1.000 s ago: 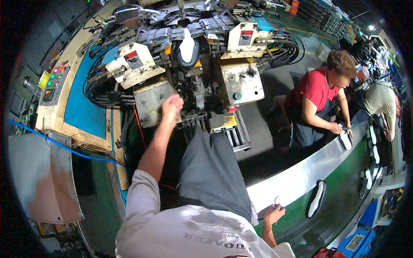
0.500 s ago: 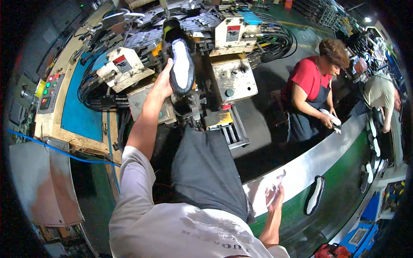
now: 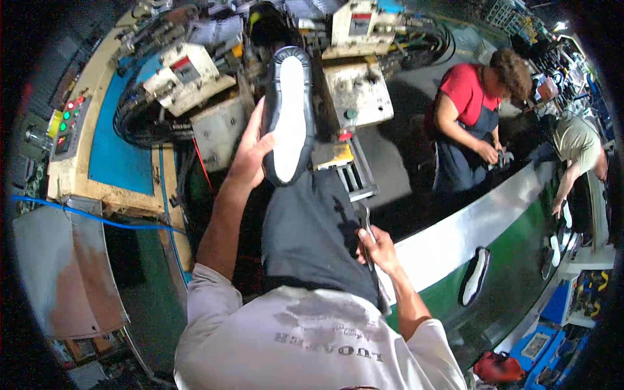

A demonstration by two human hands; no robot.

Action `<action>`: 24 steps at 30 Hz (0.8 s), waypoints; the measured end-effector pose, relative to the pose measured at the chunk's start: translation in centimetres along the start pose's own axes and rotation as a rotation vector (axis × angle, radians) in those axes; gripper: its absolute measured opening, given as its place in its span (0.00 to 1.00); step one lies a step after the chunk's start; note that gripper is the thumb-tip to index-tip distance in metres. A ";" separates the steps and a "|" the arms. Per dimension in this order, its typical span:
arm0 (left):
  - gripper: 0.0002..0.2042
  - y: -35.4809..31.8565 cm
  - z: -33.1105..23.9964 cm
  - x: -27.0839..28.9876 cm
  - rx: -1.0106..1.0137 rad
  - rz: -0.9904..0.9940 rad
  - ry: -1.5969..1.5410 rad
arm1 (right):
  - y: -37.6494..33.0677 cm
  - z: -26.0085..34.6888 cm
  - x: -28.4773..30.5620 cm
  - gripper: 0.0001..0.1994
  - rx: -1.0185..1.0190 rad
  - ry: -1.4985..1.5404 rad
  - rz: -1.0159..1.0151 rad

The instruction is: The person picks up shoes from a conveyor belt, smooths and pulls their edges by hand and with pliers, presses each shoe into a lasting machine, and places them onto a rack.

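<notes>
My left hand is closed on the side of a black shoe upper. Its white underside faces up, and the toe points away from me toward the machine. At my right thigh, my right hand grips a slim metal hand tool with a curved end pointing away from me. The tool's exact kind is hard to make out. Directly beyond the shoe upper sits the machine's dark central part.
Light machine boxes flank the shoe upper, with bundled black hoses. A button panel stands left. On the right, a metal ledge borders a green conveyor carrying another shoe upper. Two co-workers work beyond.
The shoe upper in my left hand has come nearer to me and slightly right. My right hand has moved from over the metal ledge leftward to my thigh, with the tool.
</notes>
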State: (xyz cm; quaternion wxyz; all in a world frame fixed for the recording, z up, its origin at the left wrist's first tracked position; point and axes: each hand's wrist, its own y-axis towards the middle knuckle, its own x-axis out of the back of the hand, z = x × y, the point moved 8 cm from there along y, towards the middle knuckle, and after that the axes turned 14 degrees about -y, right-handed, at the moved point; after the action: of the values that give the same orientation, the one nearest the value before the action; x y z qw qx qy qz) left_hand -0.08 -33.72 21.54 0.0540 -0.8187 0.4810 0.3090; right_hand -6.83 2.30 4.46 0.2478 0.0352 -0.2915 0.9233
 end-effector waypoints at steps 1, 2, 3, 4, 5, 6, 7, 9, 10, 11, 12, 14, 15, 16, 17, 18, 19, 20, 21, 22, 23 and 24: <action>0.49 -2.3 1.5 -0.2 0.023 -0.081 0.082 | -0.4 0.1 0.0 0.21 -0.003 -0.043 -0.018; 0.47 -4.3 3.0 -0.4 0.021 -0.082 0.126 | -0.8 0.0 0.6 0.21 0.013 -0.189 -0.082; 0.46 -6.3 4.9 -0.5 0.066 -0.116 0.127 | -0.9 -0.6 1.1 0.23 0.076 -0.344 -0.146; 0.45 -8.5 6.9 -0.6 0.115 -0.151 0.129 | -1.2 -0.3 1.5 0.24 0.162 -0.542 -0.208; 0.46 -10.5 9.3 0.3 0.165 -0.200 0.143 | -1.4 -0.2 1.5 0.24 0.133 -0.612 -0.177; 0.47 -12.4 11.7 0.9 0.250 -0.255 0.132 | -1.9 0.8 1.3 0.25 0.141 -0.652 -0.166; 0.49 -14.3 13.9 1.1 0.343 -0.294 0.129 | -2.1 0.6 1.2 0.24 0.152 -0.706 -0.161; 0.51 -17.4 17.8 1.9 0.477 -0.320 0.223 | -2.3 0.3 0.7 0.21 0.199 -0.801 -0.151; 0.52 -19.2 19.6 2.5 0.519 -0.307 0.322 | -2.3 0.3 0.4 0.20 0.221 -0.865 -0.147; 0.55 -20.3 20.1 2.2 0.442 -0.251 0.422 | -2.4 0.9 0.0 0.19 0.273 -0.884 -0.153; 0.55 -21.4 20.9 2.9 0.459 -0.261 0.416 | -2.5 1.8 -0.4 0.19 0.330 -0.901 -0.159; 0.58 -21.6 20.5 2.3 0.418 -0.177 0.482 | -3.1 4.5 -1.4 0.16 0.399 -0.915 -0.192; 0.60 -21.9 20.4 2.2 0.427 -0.152 0.504 | -3.7 6.5 -2.0 0.15 0.492 -0.923 -0.253; 0.60 -22.0 20.1 2.0 0.428 -0.157 0.505 | -4.2 7.9 -2.7 0.14 0.588 -0.926 -0.319; 0.61 -22.1 20.0 1.7 0.467 -0.142 0.474 | -4.4 8.5 -3.4 0.13 0.683 -0.902 -0.365; 0.63 -22.1 19.9 1.3 0.504 -0.126 0.444 | -4.5 9.0 -4.0 0.12 0.779 -0.875 -0.412; 0.64 -21.9 19.2 0.4 0.537 -0.154 0.403 | -4.0 8.2 -4.7 0.13 0.808 -0.837 -0.386; 0.64 -22.3 19.1 0.7 0.533 -0.159 0.408 | -2.4 6.4 -6.0 0.14 0.731 -0.952 -0.273; 0.64 -22.8 19.6 1.2 0.544 -0.167 0.388 | -0.6 4.2 -6.5 0.16 0.592 -1.074 -0.179; 0.64 -22.8 19.9 1.7 0.547 -0.178 0.368 | 0.8 3.9 -6.6 0.17 0.456 -1.195 -0.085; 0.64 -23.0 19.9 1.9 0.508 -0.183 0.355 | 0.8 4.5 -5.8 0.18 0.449 -1.180 -0.023; 0.64 -22.8 20.1 2.6 0.496 -0.188 0.357 | 0.8 5.4 -5.5 0.18 0.461 -1.185 -0.025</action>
State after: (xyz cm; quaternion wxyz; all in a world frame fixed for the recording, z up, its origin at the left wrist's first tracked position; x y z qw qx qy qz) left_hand 10.41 -15.83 -0.76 0.1952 -0.8626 0.4659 0.0275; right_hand -2.81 -3.66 7.38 0.0411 0.5958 -0.1725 0.7833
